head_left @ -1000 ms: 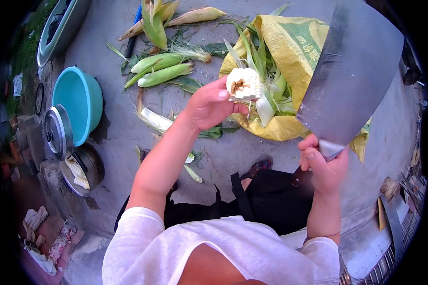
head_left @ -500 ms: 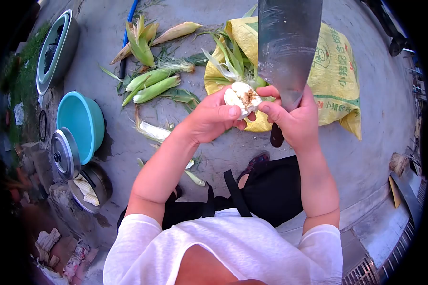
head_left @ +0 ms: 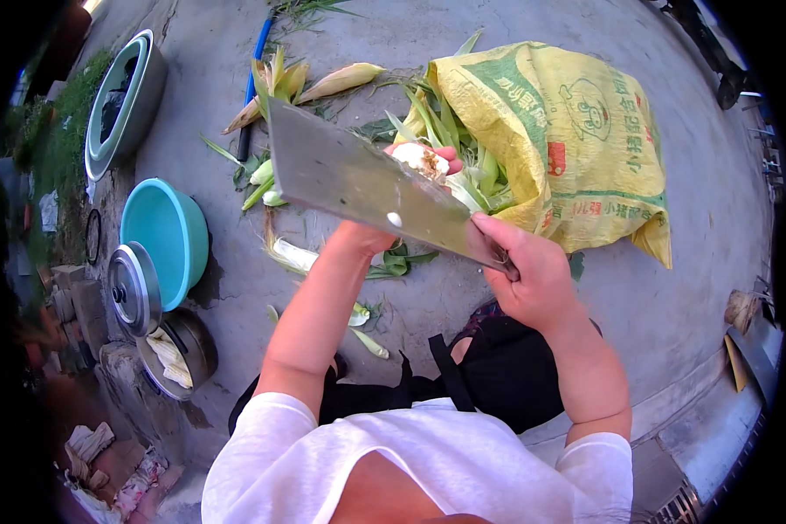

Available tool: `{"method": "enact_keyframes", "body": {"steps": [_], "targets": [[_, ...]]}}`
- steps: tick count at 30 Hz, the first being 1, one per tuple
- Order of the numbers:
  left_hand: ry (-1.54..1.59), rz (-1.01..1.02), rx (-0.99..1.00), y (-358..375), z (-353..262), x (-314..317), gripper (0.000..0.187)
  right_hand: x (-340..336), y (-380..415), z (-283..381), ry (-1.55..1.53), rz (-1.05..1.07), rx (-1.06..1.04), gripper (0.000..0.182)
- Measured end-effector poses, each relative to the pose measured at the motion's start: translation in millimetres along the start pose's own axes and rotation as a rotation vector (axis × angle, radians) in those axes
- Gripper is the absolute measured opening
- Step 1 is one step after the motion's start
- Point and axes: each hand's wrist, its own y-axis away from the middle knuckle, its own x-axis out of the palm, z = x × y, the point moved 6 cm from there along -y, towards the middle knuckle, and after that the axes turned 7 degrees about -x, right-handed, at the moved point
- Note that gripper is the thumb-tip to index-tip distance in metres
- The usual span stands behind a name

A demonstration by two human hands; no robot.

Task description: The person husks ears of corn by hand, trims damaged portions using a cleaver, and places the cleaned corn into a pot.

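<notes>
My right hand (head_left: 533, 266) is closed round the handle end of a wide cleaver (head_left: 367, 179), whose blade slants up to the left across my left hand. Behind the blade, my left hand (head_left: 371, 237) holds a short whitish corn piece (head_left: 421, 161) with a brown spot; its fingertips show beside the piece, the palm is hidden. A small white bit (head_left: 395, 219) sticks to the blade. Just beyond lies the open mouth of a yellow sack (head_left: 585, 131), with green husks (head_left: 485, 175) in it.
Husked and unhusked corn (head_left: 341, 80) and loose leaves lie on the concrete, near a blue-ended pole (head_left: 258, 57). At the left stand a turquoise basin (head_left: 196, 236), a pot lid (head_left: 135, 288), a pot (head_left: 203, 345) with corn inside, and an oval tub (head_left: 144, 105).
The cleaver has swung from upright to a leftward slant, now covering part of my left hand. My right hand has moved off the corn piece and lower. The view has shifted slightly.
</notes>
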Motion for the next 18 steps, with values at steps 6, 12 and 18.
{"method": "enact_keyframes", "body": {"steps": [6,12,18], "targets": [[-0.144,-0.120,0.042,4.1,-1.6,12.4,0.038,0.5,0.1,3.9,0.056,-0.007,-0.071,0.062],[0.026,0.049,0.051,4.1,2.9,16.0,0.041,-4.3,0.6,8.6,0.089,-0.056,-0.138,0.059],[-0.154,0.004,0.052,10.2,-0.8,22.2,0.040,-2.3,4.1,6.0,0.083,-0.031,-0.140,0.057]]}}
